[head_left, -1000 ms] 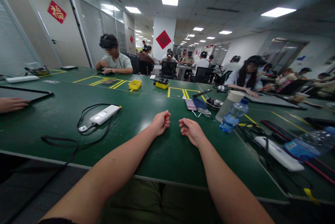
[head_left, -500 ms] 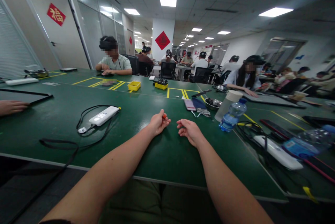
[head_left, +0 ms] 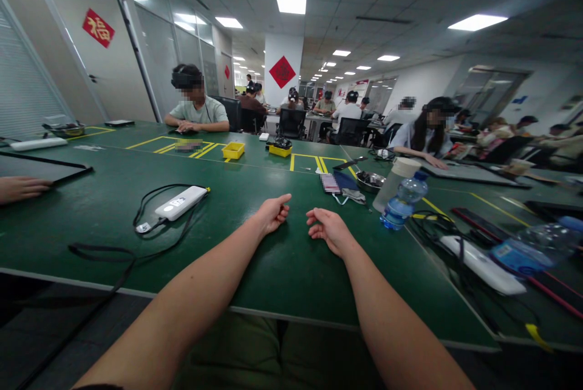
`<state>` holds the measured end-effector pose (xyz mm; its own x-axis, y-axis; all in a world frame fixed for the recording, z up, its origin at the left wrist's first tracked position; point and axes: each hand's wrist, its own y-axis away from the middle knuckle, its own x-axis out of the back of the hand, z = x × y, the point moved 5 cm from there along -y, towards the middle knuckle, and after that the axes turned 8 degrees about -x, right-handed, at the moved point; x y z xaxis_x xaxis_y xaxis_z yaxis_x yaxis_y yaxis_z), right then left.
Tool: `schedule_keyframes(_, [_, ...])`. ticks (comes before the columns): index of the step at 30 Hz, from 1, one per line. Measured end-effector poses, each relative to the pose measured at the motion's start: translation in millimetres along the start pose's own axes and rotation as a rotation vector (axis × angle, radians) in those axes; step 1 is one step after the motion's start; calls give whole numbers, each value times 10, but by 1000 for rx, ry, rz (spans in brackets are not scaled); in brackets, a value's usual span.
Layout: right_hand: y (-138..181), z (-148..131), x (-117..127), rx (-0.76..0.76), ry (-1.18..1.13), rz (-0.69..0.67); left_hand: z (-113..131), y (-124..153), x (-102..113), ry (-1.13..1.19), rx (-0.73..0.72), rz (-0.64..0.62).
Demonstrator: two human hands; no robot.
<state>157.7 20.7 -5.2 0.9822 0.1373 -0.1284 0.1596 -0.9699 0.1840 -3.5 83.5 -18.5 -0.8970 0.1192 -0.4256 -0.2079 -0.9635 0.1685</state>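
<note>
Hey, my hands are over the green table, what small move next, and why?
Probably bring the right hand across to the left hand: they face each other, close but apart, over the green table; the left's fingers are curled, forefinger out, hiding its palm.

The table (head_left: 282,268) is dark green across the middle of the frame, marked with yellow lines (head_left: 314,162) farther back. Above centre, two small trays (head_left: 234,149) are bright yellow. Left of centre lies a white power bank (head_left: 181,202) with a black cable (head_left: 104,250). Right of centre, a clear water bottle (head_left: 403,198) has a blue cap and a blue label. At upper left, a red diamond sign (head_left: 98,28) bears a gold character. At upper centre, a second red diamond (head_left: 282,71) hangs on a white pillar (head_left: 285,44).
</note>
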Motion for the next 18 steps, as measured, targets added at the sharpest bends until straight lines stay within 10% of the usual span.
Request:
schedule_keyframes(9, [3, -3, -25, 8, 3, -28, 53, 218, -295, -1172, -735, -185])
schedule_keyframes(18, [24, -8, -16, 12, -7, -28, 181, 16, -33, -1564, -699, -91])
